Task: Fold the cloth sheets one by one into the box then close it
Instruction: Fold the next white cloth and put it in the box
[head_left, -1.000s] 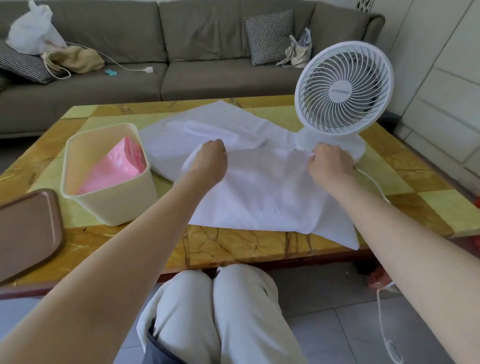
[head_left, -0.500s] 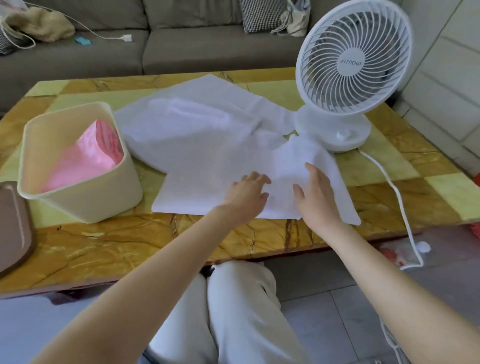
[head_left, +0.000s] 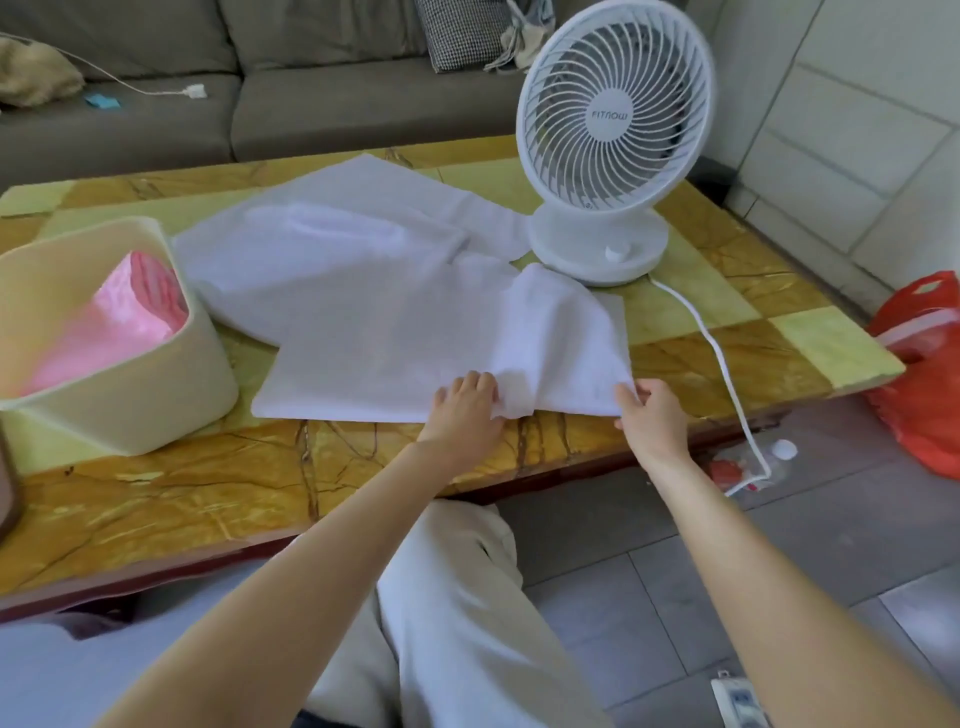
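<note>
1. At your far left, the cream box (head_left: 130, 410) stands open on the counter (head_left: 208, 493). A folded pink cloth (head_left: 119, 322) leans inside it.
2. Just right of the box, a white cloth sheet (head_left: 415, 332) lies on the counter with its near edge toward you. Its right part is raised and puffed up. A second white sheet (head_left: 337, 228) lies farther back, partly under the first, and reaches the foot of the fan.
3. Your left hand (head_left: 465, 410) grasps the near edge of the front sheet around its middle. The fingers curl over the fabric, which bunches beside the hand.
4. Your right hand (head_left: 652, 415) pinches the same sheet at its near right corner.
5. Behind and to the right of the sheets, a white desk fan (head_left: 613, 124) stands upright, facing you. Its white cord (head_left: 717, 353) runs across the counter and over the edge to the floor.
6. At the far right, a red plastic bag (head_left: 930, 384) sits on the floor beside the counter.
</note>
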